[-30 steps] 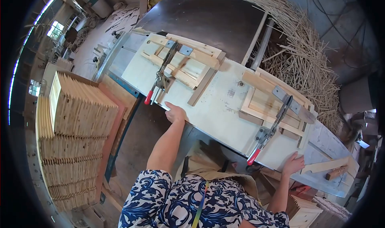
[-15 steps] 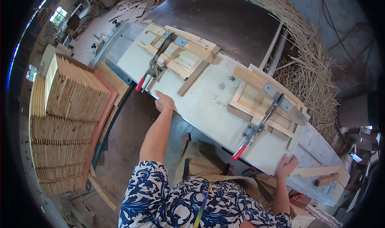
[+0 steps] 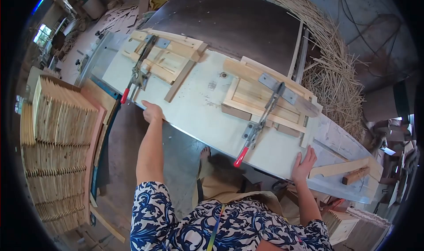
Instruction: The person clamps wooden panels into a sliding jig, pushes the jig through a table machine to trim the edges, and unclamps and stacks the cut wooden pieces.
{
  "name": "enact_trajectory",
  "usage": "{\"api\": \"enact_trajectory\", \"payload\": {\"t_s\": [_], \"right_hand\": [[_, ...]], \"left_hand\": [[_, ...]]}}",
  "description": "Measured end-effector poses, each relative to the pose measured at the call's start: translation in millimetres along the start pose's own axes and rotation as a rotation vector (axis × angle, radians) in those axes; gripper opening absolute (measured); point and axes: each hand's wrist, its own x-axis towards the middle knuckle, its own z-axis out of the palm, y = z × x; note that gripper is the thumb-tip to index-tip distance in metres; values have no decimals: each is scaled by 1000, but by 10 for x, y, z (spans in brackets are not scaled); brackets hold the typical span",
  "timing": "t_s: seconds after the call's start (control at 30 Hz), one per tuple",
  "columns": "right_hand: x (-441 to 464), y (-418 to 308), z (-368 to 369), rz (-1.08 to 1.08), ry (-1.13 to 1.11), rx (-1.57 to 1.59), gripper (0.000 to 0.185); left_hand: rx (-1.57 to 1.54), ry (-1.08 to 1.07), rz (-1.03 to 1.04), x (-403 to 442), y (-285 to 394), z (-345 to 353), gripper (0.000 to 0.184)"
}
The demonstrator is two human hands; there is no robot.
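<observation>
My left hand (image 3: 153, 112) grips the near long edge of a white board (image 3: 198, 100), its fingers partly hidden at the edge. Close beside it is the red handle of the left toggle clamp (image 3: 140, 70), which lies across a wooden frame (image 3: 165, 63). My right hand (image 3: 303, 166) rests against the board's right end, fingers stretched out and thumb apart. Nearer to that hand, a second toggle clamp (image 3: 263, 120) with a red handle spans another wooden frame (image 3: 251, 96). Both frames sit among wooden blocks on the board.
The board lies on a grey metal table (image 3: 333, 145), where a wood strip (image 3: 338, 168) and a small block (image 3: 355, 176) lie at right. Tall stacks of notched wood pieces (image 3: 62, 149) stand at left. Behind are a dark panel (image 3: 229, 21) and a heap of thin sticks (image 3: 335, 70).
The board and its clamped frames have shifted left along the metal table, my left hand moving with them. My right hand's fingers are straighter. The whole view has also shifted.
</observation>
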Motion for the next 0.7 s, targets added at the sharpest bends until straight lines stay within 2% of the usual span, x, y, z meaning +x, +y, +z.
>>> {"api": "enact_trajectory", "payload": {"t_s": [0.23, 0.33, 0.4, 0.43, 0.47, 0.5, 0.53, 0.57, 0.6, 0.63, 0.7], "right_hand": [[36, 49, -5, -32, 6, 60, 53], [-28, 133, 4, -59, 31, 134, 55], [-19, 177, -10, -40, 32, 156, 55], [-23, 178, -25, -33, 27, 186, 56], [-26, 158, -18, -26, 34, 195, 56], [-28, 148, -23, -23, 27, 200, 57], [-34, 239, -74, -27, 19, 207, 59], [-67, 411, -151, -44, 17, 225, 59], [-78, 484, -176, -47, 8, 222, 59], [-64, 484, -129, -95, -15, 255, 59], [5, 788, -386, -161, -220, 442, 61]], "left_hand": [[48, -13, 47, 261, -185, 106, 101], [27, -81, 64, 203, -500, 202, 95], [-497, -290, 29, -150, -1065, 96, 82], [-493, -451, 65, -316, -1509, 85, 68], [-401, -402, 160, -916, -1803, -13, 59], [-607, -555, 148, -1245, -2375, 116, 56], [-508, -506, 281, -2142, -2509, 2, 54], [-462, -600, 77, -2896, -2602, -121, 51], [-444, -643, 88, -3518, -2794, -90, 47], [-236, -596, 268, -4039, -2972, 70, 45], [-237, -367, 162, -4833, -2675, 266, 49]]}}
